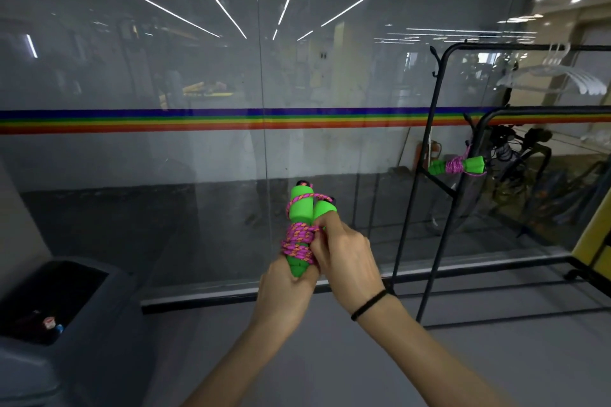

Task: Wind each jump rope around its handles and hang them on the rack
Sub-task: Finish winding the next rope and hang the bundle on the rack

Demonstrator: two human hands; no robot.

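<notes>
At frame centre, the left hand [286,287] grips the upright green handles [299,228] from below; the right hand [347,258] pinches the rope [297,241]. The rack [439,149] stands right, nearer the right hand.

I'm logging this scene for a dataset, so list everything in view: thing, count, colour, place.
Wound jump rope in the hands: one, green foam handles, pink cord, centre.
Wound jump rope on the rack: one, same colours, hanging right.
Metal rack: one, black, right.
White clothes hangers: several, top rail, right.
Open bin: one, grey, lower left.
Glass wall with rainbow stripe: one, behind.
Left hand: grips handle bottoms.
Right hand: fingers at cord; black wristband.
</notes>
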